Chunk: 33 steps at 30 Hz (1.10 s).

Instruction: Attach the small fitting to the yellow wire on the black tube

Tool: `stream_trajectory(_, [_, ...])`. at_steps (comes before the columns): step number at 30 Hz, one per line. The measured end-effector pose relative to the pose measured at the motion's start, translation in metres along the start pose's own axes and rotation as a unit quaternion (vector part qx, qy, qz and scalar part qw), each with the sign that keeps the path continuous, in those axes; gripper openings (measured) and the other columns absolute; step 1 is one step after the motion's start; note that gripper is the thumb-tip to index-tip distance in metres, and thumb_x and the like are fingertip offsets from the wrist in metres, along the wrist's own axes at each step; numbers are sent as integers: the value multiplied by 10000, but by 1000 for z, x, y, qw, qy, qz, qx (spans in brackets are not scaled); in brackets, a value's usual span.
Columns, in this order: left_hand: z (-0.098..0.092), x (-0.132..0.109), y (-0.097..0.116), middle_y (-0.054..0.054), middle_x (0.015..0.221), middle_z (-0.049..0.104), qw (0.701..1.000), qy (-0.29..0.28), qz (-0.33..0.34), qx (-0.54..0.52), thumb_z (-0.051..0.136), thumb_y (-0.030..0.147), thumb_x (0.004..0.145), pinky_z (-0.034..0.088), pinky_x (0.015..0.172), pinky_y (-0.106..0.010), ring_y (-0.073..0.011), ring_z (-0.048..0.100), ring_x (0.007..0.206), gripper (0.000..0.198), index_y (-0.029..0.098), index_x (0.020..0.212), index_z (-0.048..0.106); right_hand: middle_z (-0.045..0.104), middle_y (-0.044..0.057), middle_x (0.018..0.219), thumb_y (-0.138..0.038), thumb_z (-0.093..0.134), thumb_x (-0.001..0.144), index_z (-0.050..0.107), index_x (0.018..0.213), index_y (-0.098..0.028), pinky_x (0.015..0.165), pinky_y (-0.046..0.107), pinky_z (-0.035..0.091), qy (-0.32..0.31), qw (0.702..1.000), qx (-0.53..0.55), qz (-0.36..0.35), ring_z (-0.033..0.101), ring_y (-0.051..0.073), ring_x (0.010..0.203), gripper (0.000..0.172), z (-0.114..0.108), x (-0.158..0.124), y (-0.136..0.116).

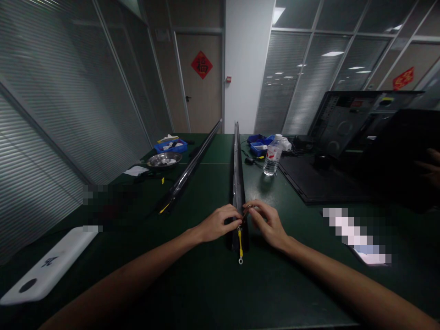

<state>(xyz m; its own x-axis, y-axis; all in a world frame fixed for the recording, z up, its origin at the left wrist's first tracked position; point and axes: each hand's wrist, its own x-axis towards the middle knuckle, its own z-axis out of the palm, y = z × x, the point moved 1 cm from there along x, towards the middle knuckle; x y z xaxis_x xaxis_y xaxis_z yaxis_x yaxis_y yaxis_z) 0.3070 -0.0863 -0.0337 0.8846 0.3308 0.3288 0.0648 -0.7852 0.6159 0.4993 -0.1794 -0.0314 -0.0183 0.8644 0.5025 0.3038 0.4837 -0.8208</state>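
A long black rail [236, 183] with a shiny grey inner face lies lengthwise on the green table in front of me. From its near end sticks a short yellow wire [240, 243] tipped with a ring terminal [240, 261]. My left hand [222, 222] is closed at the rail's near part, thumb and fingertips gripping it just above the wire. Close against the rail's right side, my right hand [268, 223] pinches a small thin metal piece [246, 211]; its exact kind is too small to tell. The fingertips of both hands nearly meet.
A second black rail [192, 167] lies to the left. Beyond are a metal bowl [165, 160], blue trays [177, 146] and a water bottle [272, 158]. Black panels [326, 183] stand and lie at right, near another person's hand [431, 167]. A white case [51, 266] lies left.
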Motion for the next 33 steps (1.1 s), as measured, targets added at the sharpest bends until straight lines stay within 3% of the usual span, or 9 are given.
stream_trajectory(33, [0,1,0,-68,1094,678,1000,4,7,-5,504,267,1040,476,985,-357,-214,595,1103,198,180,1104,669,638,37,920,-340,555,1020,657,1176,-202,523,218,452,-7,1000,-23,-17,556,103,598,231,1,0,2])
